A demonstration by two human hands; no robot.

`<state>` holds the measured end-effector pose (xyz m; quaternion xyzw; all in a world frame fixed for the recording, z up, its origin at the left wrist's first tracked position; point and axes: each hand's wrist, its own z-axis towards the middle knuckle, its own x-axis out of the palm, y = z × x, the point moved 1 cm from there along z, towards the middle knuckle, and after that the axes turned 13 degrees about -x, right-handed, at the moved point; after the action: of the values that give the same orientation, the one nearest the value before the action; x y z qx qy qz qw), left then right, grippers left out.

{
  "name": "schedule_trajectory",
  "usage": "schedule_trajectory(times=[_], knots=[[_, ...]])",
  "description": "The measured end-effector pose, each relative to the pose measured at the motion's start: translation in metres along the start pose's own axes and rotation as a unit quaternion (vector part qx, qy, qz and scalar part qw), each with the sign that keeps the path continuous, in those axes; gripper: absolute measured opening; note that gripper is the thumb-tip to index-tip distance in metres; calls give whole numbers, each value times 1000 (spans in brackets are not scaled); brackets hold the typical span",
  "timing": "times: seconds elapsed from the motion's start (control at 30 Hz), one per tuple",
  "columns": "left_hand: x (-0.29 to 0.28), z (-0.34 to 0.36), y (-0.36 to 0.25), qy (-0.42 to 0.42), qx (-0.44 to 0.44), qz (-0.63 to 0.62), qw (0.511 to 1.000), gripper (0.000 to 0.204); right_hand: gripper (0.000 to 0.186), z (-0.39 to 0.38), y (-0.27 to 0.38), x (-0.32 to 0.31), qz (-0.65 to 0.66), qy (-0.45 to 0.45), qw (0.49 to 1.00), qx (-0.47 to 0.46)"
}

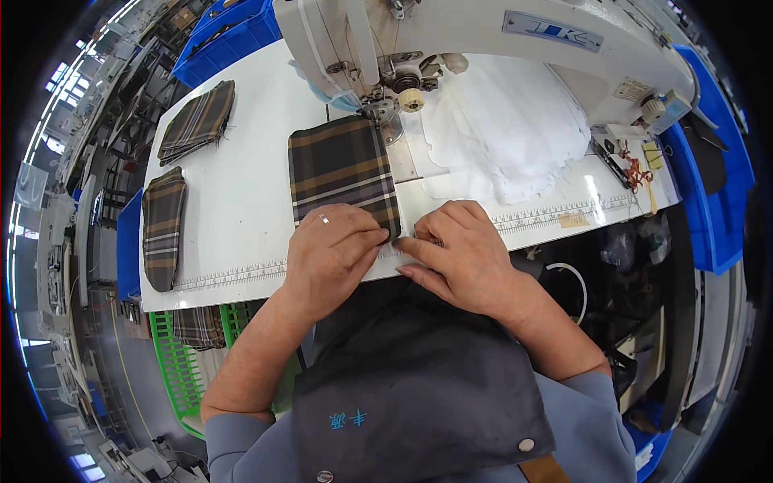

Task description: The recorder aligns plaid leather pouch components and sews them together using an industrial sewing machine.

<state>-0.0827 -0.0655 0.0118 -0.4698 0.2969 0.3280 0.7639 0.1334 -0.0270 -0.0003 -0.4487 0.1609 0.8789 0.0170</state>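
Note:
A brown and black plaid fabric piece lies flat on the white sewing table, its far edge under the needle area of the sewing machine. My left hand is on its near edge, with thumb and fingers pinched on the near right corner. Beside that corner, my right hand hovers at the table's front edge, thumb and index finger apart; its other fingers curl under. I see nothing between the right fingers. Two stacks of similar plaid pieces lie at the left, one farther and one nearer.
White fabric sheets are piled right of the needle. Small tools and threads lie at the table's right end. Blue bins stand right and far left. A green basket with plaid fabric sits below the table's left front edge.

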Motion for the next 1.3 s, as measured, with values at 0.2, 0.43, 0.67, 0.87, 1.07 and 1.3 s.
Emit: schedule_trajectory(times=[0.2, 0.43, 0.67, 0.87, 1.07, 1.3], knots=[[1, -2, -4, 2, 46, 64, 997, 19, 25, 0, -1, 1, 5, -15, 1000, -1], [0, -1, -6, 37, 52, 75, 995, 21, 23, 0, -2, 0, 12, -26, 1000, -6], [-8, 1, -13, 81, 57, 94, 991, 24, 22, -2, -10, 2, 84, -65, 994, 19], [-2, 4, -10, 65, 53, 87, 993, 19, 28, 11, -7, 0, 53, -44, 997, 41], [-3, 11, 1, 74, -133, -133, 979, 9, 14, 19, -20, 11, 6, -39, 999, -17], [-18, 19, 6, 128, -124, -96, 979, 13, 10, 22, -27, 7, -32, -17, 997, -69]])
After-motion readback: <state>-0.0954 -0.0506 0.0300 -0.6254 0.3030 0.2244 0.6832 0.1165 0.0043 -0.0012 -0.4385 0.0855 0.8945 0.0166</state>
